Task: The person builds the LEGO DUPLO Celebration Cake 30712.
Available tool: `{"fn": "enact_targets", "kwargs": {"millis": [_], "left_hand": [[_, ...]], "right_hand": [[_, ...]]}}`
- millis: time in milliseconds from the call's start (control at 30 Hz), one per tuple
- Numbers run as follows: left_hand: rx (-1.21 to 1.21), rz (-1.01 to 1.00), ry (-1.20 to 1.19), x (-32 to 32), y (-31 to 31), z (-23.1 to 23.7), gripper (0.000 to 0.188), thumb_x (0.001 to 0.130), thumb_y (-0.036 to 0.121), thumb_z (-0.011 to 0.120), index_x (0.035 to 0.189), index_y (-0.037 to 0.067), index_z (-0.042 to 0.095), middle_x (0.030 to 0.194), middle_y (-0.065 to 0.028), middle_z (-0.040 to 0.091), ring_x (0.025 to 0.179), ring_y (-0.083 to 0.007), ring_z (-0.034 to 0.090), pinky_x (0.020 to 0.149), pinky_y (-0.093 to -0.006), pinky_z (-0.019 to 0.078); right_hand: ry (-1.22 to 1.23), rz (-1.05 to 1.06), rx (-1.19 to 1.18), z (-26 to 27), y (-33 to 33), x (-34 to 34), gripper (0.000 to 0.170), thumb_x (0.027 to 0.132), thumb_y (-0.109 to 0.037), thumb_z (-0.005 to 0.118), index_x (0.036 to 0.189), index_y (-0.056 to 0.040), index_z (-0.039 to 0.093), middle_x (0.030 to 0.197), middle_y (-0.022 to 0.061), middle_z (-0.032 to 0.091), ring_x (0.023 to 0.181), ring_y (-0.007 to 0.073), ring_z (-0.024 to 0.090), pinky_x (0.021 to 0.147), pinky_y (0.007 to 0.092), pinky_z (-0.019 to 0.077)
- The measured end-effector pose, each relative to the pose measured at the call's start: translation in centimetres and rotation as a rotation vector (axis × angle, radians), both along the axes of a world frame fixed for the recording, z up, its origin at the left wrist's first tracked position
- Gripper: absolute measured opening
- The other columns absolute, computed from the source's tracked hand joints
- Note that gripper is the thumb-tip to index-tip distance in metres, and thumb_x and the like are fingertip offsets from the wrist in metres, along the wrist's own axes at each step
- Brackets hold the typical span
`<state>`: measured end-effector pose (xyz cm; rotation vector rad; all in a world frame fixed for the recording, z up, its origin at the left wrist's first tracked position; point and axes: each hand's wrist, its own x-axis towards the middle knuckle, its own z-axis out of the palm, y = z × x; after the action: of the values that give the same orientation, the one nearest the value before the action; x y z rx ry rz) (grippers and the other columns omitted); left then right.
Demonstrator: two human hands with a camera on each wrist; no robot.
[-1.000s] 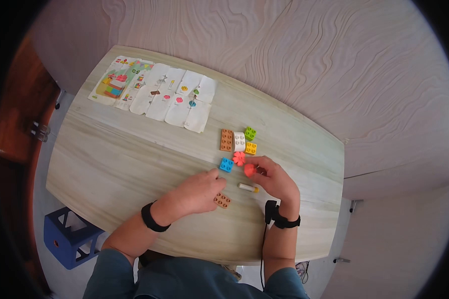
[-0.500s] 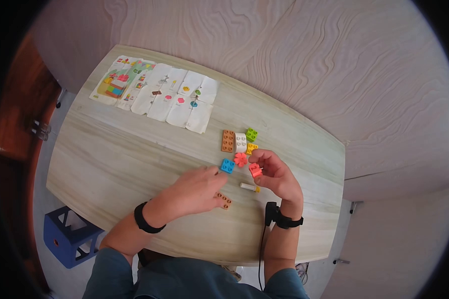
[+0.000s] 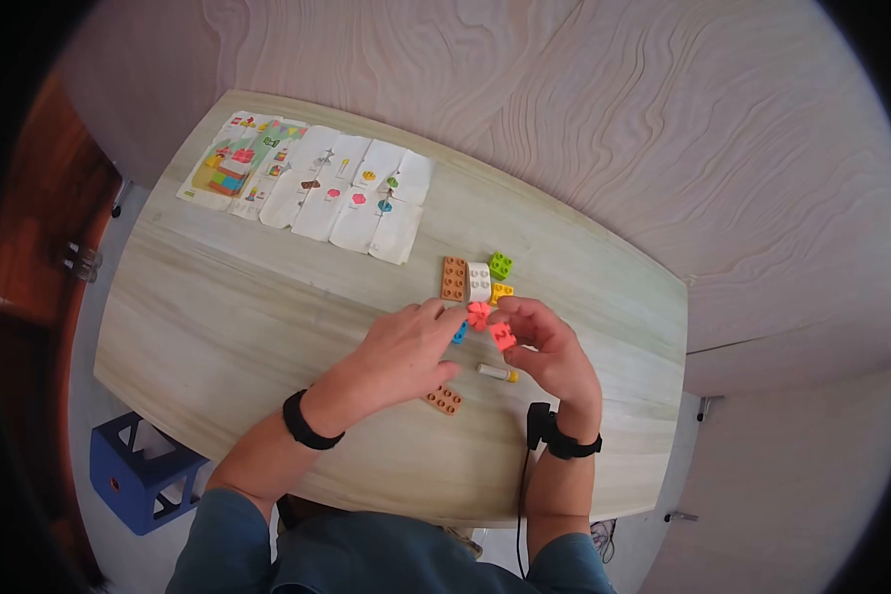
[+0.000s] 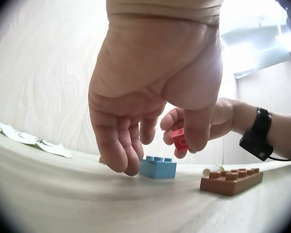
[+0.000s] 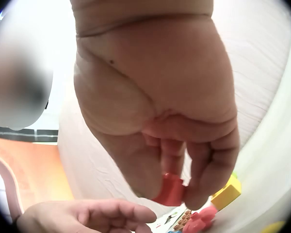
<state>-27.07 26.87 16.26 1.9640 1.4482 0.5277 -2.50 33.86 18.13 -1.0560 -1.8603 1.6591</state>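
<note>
Between thumb and fingers, my right hand (image 3: 557,361) pinches a small red toy building brick (image 3: 503,337) above the table; the right wrist view shows the brick (image 5: 172,189) at the fingertips. My left hand (image 3: 394,348) reaches over the blue brick (image 4: 158,168) with fingers loosely bent down and nothing in its grasp. It hides most of the blue brick in the head view. Its fingertips come close to the red flower piece (image 3: 478,316). Below the left thumb lies a flat brown brick (image 3: 445,399). A white tube with a yellow end (image 3: 496,372) lies near the right hand.
Beyond the hands stand a larger brown brick (image 3: 453,278), a white curved brick (image 3: 478,282), a green brick (image 3: 500,265) and a yellow brick (image 3: 503,292). A creased instruction sheet (image 3: 307,183) is spread at the table's far left. A blue stool (image 3: 141,475) stands on the floor.
My left hand has moved forward and right, from beside the flat brown brick to over the blue one. The right hand has turned the red brick and still holds it.
</note>
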Motion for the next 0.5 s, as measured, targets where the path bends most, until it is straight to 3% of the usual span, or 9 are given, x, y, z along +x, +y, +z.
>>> {"fn": "enact_targets", "kwargs": {"millis": [67, 133, 200, 367, 433, 500], "left_hand": [[0.054, 0.059, -0.01, 0.4, 0.1, -1.4, 0.057, 0.087, 0.02, 0.078, 0.139, 0.008, 0.059, 0.123, -0.0149, 0.062, 0.113, -0.0367, 0.064, 0.093, -0.0474, 0.0541], [0.093, 0.064, 0.015, 0.7, 0.2, -2.6, 0.054, 0.087, 0.019, 0.078, 0.137, 0.008, 0.06, 0.12, -0.0146, 0.062, 0.111, -0.0363, 0.064, 0.092, -0.047, 0.0544], [0.133, 0.065, 0.04, 0.7, 0.2, -3.2, 0.052, 0.088, 0.019, 0.078, 0.135, 0.007, 0.06, 0.118, -0.0142, 0.062, 0.109, -0.0358, 0.065, 0.091, -0.0466, 0.0547], [0.181, 0.052, 0.082, 0.4, 0.4, -3.9, 0.033, 0.089, 0.017, 0.077, 0.114, 0.004, 0.06, 0.108, -0.0142, 0.061, 0.101, -0.0355, 0.066, 0.085, -0.0468, 0.0558], [0.15, 0.058, 0.092, 0.2, 0.7, -4.2, 0.033, 0.087, 0.017, 0.078, 0.111, 0.004, 0.058, 0.106, -0.0147, 0.062, 0.099, -0.0364, 0.066, 0.084, -0.047, 0.0558], [0.116, 0.072, 0.104, 0.0, 0.8, -4.3, 0.034, 0.086, 0.018, 0.079, 0.107, 0.003, 0.057, 0.104, -0.0152, 0.064, 0.097, -0.0374, 0.067, 0.083, -0.0473, 0.0558]], "right_hand": [[-0.127, -0.045, 0.084, -0.2, 0.0, -0.1, 0.058, 0.088, 0.016, 0.061, 0.14, -0.0067, 0.063, 0.126, 0.0048, 0.073, 0.113, 0.0204, 0.069, 0.095, 0.0343, 0.0556], [-0.587, -0.092, 0.492, -1.3, 0.3, 0.0, 0.049, 0.083, 0.016, 0.064, 0.127, -0.0063, 0.071, 0.114, 0.007, 0.072, 0.096, 0.023, 0.069, 0.088, 0.0345, 0.056], [-0.614, -0.087, 0.507, -2.1, 0.2, 0.0, 0.047, 0.083, 0.013, 0.066, 0.125, -0.0065, 0.072, 0.113, 0.0088, 0.072, 0.097, 0.0252, 0.068, 0.088, 0.0357, 0.0559], [-0.671, -0.026, 0.514, -0.8, -0.6, -0.9, 0.041, 0.084, 0.003, 0.072, 0.124, -0.0064, 0.073, 0.117, 0.0117, 0.072, 0.102, 0.0273, 0.069, 0.089, 0.0396, 0.056], [-0.58, -0.08, 0.443, -0.8, -0.1, -0.7, 0.042, 0.087, -0.006, 0.074, 0.128, -0.0072, 0.072, 0.124, 0.0135, 0.071, 0.116, 0.0365, 0.066, 0.097, 0.0434, 0.0548], [-0.629, -0.109, 0.48, -0.3, 0.5, -0.9, 0.042, 0.088, -0.008, 0.073, 0.13, -0.0059, 0.071, 0.129, 0.0149, 0.069, 0.119, 0.0376, 0.065, 0.099, 0.0434, 0.0546]]}}
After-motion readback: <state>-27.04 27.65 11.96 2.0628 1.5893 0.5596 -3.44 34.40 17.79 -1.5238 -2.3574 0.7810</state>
